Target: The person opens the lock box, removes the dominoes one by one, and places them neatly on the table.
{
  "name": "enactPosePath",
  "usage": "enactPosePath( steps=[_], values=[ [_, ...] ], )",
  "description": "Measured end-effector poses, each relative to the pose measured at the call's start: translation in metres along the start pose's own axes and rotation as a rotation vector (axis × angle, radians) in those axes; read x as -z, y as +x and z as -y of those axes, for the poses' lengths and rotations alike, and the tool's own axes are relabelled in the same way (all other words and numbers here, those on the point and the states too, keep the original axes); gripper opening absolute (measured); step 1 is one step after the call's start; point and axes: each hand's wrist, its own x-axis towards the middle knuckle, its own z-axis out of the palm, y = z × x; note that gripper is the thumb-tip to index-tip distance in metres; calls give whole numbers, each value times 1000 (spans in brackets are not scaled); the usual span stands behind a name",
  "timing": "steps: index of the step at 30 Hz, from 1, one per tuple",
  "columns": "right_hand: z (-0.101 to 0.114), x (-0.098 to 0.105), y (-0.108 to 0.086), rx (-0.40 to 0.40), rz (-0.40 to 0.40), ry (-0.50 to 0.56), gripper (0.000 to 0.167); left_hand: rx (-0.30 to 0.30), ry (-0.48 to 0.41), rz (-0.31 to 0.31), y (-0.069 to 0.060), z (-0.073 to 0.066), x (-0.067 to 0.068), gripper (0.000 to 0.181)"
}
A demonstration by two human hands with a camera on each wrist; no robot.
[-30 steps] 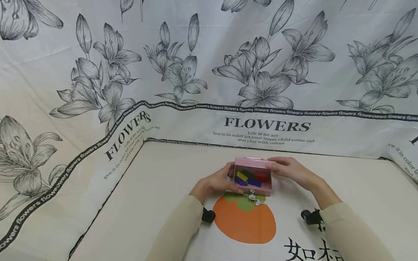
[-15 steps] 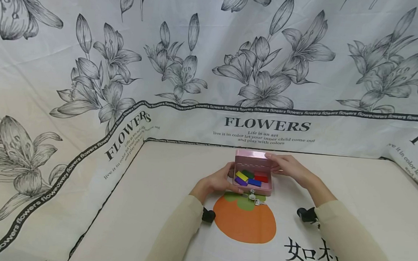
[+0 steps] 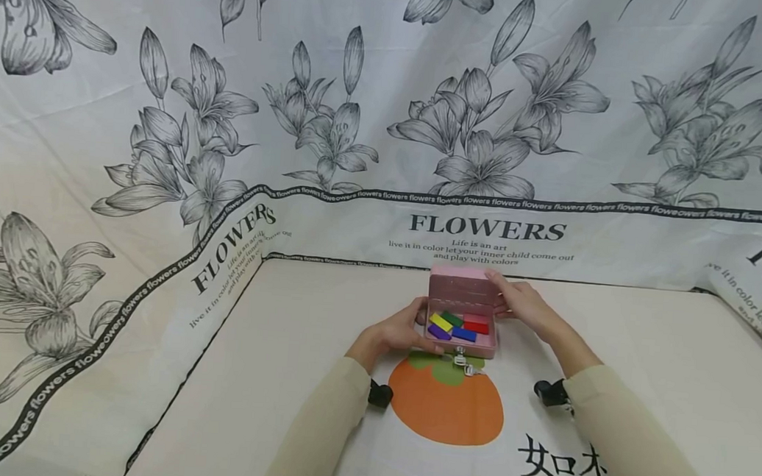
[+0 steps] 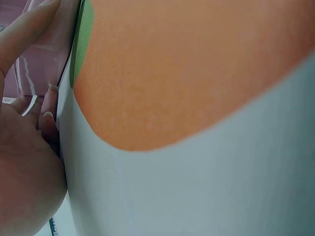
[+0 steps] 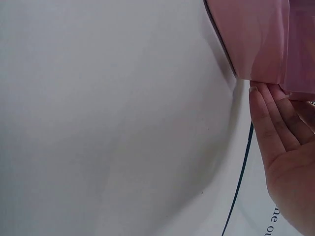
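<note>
A small pink metal box [image 3: 479,350] stands on the table with its lid [image 3: 460,291] raised. Inside lie several small coloured blocks, among them a yellow block [image 3: 441,322], a red block [image 3: 476,327] and a blue block [image 3: 464,335]. My left hand [image 3: 396,330] grips the box's left side, thumb along the front and fingers round the side. With the thumb at the lid's upper right corner, my right hand [image 3: 532,312] holds the lid; its other fingers reach behind, against the box's back in the right wrist view. A metal clasp [image 3: 460,356] hangs at the front.
Small metal pieces, perhaps a lock and key [image 3: 471,370], hang below the clasp. An orange persimmon print [image 3: 446,408] and black characters [image 3: 558,458] mark the white tablecloth. A flower-printed curtain [image 3: 329,223] closes off the back and the left side.
My right hand has swung the lid up and back, so the blocks now show uncovered. The left hand has kept its grip on the box in place.
</note>
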Motion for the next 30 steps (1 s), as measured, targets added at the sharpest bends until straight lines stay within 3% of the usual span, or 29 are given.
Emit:
enactPosePath(
  steps=[15,23,30],
  values=[
    [-1,-3,3,-13,-60,-13,95,-5,-14,-15,1,1,-1,100],
    [2,-2,2,-33,-30,-17,97,7,-12,-10,-1,0,-2,100],
    [10,-1,-5,29,12,-104,92,1,-3,-1,0,0,-1,97]
  ],
)
